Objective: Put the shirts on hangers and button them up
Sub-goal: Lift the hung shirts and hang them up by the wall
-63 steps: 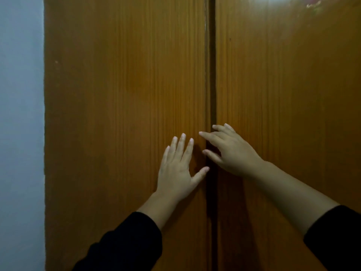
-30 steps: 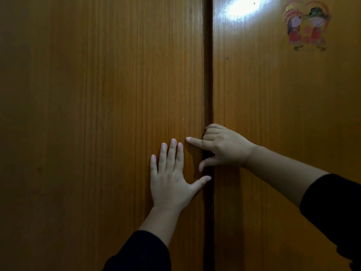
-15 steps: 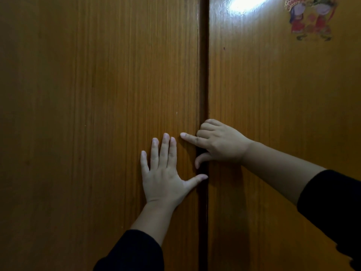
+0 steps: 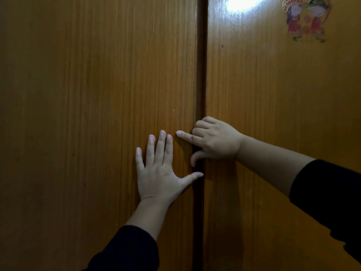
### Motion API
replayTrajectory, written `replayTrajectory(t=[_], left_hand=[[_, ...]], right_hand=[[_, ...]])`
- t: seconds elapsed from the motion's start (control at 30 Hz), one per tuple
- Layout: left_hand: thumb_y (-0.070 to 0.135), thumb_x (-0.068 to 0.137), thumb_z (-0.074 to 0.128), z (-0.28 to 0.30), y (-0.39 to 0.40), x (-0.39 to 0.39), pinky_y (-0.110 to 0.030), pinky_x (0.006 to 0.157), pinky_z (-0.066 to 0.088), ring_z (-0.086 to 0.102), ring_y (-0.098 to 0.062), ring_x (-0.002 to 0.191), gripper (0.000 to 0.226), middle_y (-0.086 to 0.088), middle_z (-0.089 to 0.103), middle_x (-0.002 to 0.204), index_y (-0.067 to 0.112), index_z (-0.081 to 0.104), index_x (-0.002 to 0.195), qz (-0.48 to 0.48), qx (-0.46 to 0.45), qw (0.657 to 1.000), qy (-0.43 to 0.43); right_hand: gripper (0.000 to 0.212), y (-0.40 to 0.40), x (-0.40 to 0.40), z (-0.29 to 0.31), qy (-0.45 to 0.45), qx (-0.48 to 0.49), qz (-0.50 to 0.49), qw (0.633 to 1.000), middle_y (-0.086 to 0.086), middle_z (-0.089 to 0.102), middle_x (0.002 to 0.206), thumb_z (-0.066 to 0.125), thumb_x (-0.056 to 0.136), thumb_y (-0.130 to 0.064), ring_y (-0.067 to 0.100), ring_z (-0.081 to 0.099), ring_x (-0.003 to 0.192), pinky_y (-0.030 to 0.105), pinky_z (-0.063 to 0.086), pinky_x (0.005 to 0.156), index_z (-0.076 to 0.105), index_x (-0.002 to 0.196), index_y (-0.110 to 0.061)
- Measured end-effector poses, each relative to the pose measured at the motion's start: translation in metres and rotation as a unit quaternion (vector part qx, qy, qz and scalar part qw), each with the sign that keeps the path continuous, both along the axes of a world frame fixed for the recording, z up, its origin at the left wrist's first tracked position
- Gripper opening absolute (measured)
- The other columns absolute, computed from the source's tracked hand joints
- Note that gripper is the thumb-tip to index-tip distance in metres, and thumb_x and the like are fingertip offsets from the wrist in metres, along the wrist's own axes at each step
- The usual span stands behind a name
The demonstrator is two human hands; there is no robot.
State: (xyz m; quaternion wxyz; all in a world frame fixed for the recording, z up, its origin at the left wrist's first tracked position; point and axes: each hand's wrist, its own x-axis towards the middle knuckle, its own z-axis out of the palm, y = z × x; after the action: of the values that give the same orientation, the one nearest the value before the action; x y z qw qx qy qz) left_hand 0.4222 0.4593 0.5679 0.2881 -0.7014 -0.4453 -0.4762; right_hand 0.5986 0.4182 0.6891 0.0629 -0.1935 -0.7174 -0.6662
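Since half a second ago almost nothing has shifted: both hands stay where they were on the doors, and the view has only edged slightly.

On the right hand (image 4: 215,140), three fingers (image 4: 203,124) curl into the dark gap (image 4: 201,75) between the doors, their tips hidden inside it, so whether they hook the edge of the right door (image 4: 273,104) cannot be seen. Its index finger points straight across onto the left door (image 4: 97,94), and the thumb bends down over the gap. It grips nothing that shows beyond that door edge.

On the left hand (image 4: 158,173), the fingers (image 4: 161,145) lie straight and close together, flat against the left door, with the thumb spread wide so its tip reaches the gap. This hand holds nothing.

Both forearms are bare up to dark sleeves (image 4: 129,251), which the frame edges cut off.

Shirts and hangers are nowhere in view; only the two wooden doors fill the frame. Nothing behind the gap can be made out. A glare spot (image 4: 244,3) sits at the top of the right door, beside a sticker (image 4: 305,19) of two cartoon figures in red, partly cut off by the top edge.
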Motion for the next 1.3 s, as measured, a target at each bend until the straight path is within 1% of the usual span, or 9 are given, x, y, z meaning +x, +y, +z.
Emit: replayTrajectory(t=[0.07,0.17,0.37,0.57,0.67,0.77,0.83,1.07,1.3], left_hand=[[0.092,0.07,0.022,0.001,-0.001,-0.001,-0.052,0.115,0.007,0.008,-0.027,0.146,0.113,-0.006,0.011,0.159,0.014,0.012,0.151,0.0,-0.002,1.0,0.001],[0.093,0.07,0.02,0.002,-0.004,-0.002,-0.052,0.114,0.007,0.007,-0.026,0.146,0.114,-0.007,0.012,0.159,0.013,0.012,0.151,-0.002,-0.011,1.0,0.003],[0.093,0.07,0.015,0.002,-0.005,-0.003,-0.053,0.114,0.007,0.008,-0.026,0.146,0.114,-0.006,0.013,0.159,0.012,0.015,0.15,-0.021,-0.02,1.0,0.005],[0.093,0.07,0.013,0.004,-0.008,-0.005,-0.053,0.114,0.003,0.006,-0.024,0.146,0.115,-0.006,0.013,0.159,0.012,0.017,0.151,-0.028,-0.026,0.999,0.009],[0.094,0.069,0.008,0.006,-0.014,-0.007,-0.053,0.115,-0.004,-0.002,-0.022,0.147,0.114,-0.002,0.003,0.16,0.016,0.009,0.152,-0.039,-0.054,0.998,0.008],[0.095,0.061,-0.006,0.01,-0.025,-0.012,-0.053,0.112,-0.018,-0.023,-0.017,0.144,0.112,0.006,-0.022,0.156,0.025,-0.013,0.148,-0.059,-0.094,0.994,0.011],[0.096,0.054,-0.011,0.012,-0.035,-0.014,-0.051,0.108,-0.024,-0.033,-0.016,0.14,0.111,0.008,-0.033,0.151,0.031,-0.021,0.144,-0.079,-0.122,0.989,0.008],[0.094,0.054,-0.014,0.014,-0.079,-0.012,-0.051,0.104,-0.029,-0.04,-0.018,0.136,0.105,0.005,-0.037,0.151,0.045,-0.01,0.146,-0.117,-0.134,0.982,0.063],[0.09,0.064,-0.008,0.013,-0.121,0.003,-0.043,0.098,-0.038,-0.043,-0.016,0.133,0.09,0.01,-0.042,0.146,0.05,-0.007,0.145,-0.164,-0.13,0.973,0.101]], right_hand=[[0.071,-0.005,-0.005,-0.004,0.013,0.004,-0.003,1.0,0.002,0.067,0.083,0.034,0.087,-0.06,0.019,0.062,0.081,0.031,0.048,0.074,0.054,0.13,-0.007],[0.051,-0.007,-0.018,-0.015,0.108,0.016,0.019,0.994,0.001,0.067,0.079,0.042,0.093,-0.047,0.019,0.061,0.081,0.032,0.045,0.073,0.06,0.124,-0.012],[0.055,-0.008,-0.022,-0.021,0.151,0.01,-0.012,0.988,0.001,0.066,0.078,0.038,0.094,-0.053,0.018,0.059,0.08,0.033,0.046,0.077,0.057,0.128,-0.013],[0.047,-0.03,-0.026,-0.022,0.153,0.014,-0.008,0.988,0.001,0.065,0.077,0.042,0.095,-0.047,0.018,0.057,0.078,0.033,0.044,0.074,0.063,0.119,-0.013],[0.043,-0.044,-0.03,-0.023,0.166,0.012,-0.005,0.986,0.002,0.065,0.079,0.045,0.095,-0.044,0.018,0.058,0.079,0.033,0.045,0.075,0.064,0.118,-0.013],[0.041,-0.059,-0.033,-0.024,0.179,0.006,-0.007,0.984,0.002,0.065,0.081,0.045,0.096,-0.042,0.018,0.057,0.08,0.033,0.044,0.076,0.064,0.119,-0.013],[0.041,-0.07,-0.035,-0.025,0.185,0.011,-0.012,0.983,0.002,0.066,0.082,0.044,0.096,-0.042,0.018,0.057,0.08,0.033,0.044,0.077,0.063,0.119,-0.014],[0.038,-0.109,-0.041,-0.031,0.213,0.033,-0.014,0.976,0.003,0.065,0.081,0.045,0.096,-0.037,0.019,0.056,0.078,0.032,0.041,0.075,0.065,0.118,-0.013],[0.039,-0.159,-0.039,-0.034,0.218,0.034,-0.071,0.973,0.004,0.065,0.095,0.04,0.097,-0.036,0.022,0.058,0.091,0.035,0.044,0.083,0.061,0.123,-0.015]])
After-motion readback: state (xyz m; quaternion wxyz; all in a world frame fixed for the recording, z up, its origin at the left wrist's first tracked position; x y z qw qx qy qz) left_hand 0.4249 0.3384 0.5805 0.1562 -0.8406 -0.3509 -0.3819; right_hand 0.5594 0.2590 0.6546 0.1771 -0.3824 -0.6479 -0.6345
